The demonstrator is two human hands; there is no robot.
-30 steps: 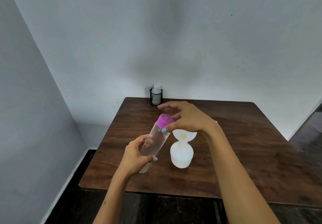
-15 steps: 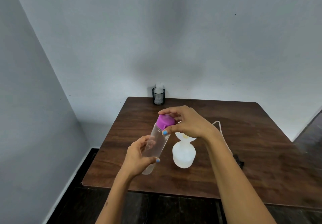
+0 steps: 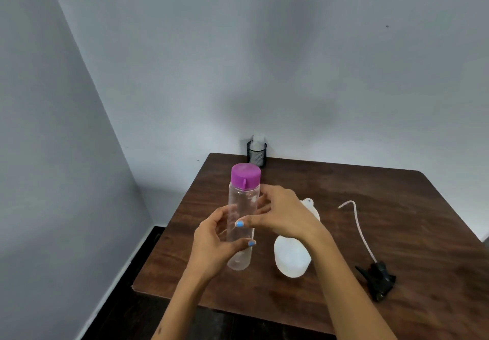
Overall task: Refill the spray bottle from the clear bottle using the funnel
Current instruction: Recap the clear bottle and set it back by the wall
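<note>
No brand, label or writing can be read on anything here. The tall clear plastic bottle with a purple screw cap [image 3: 242,215] is held above the near left part of the dark brown wooden table [image 3: 397,233], its long axis close to upright, cap at the top and base toward the table edge. The left hand [image 3: 214,244] grips its lower half, thumb across the front and fingers curled round the back. The right hand [image 3: 280,215] is at the bottle's middle from the right, thumb laid on the front wall; its fingers seem to wrap behind, though the clear plastic blurs them.

Just right of the bottle, the white translucent plastic spray bottle [image 3: 292,257] stands on the table, with a white plastic funnel [image 3: 308,203] at its neck, mostly hidden by the right wrist. Further right lies the black trigger spray head with its pale dip tube [image 3: 377,277], well apart from its bottle. A black mesh cup [image 3: 256,154] sits at the table's far edge by the wall.
</note>
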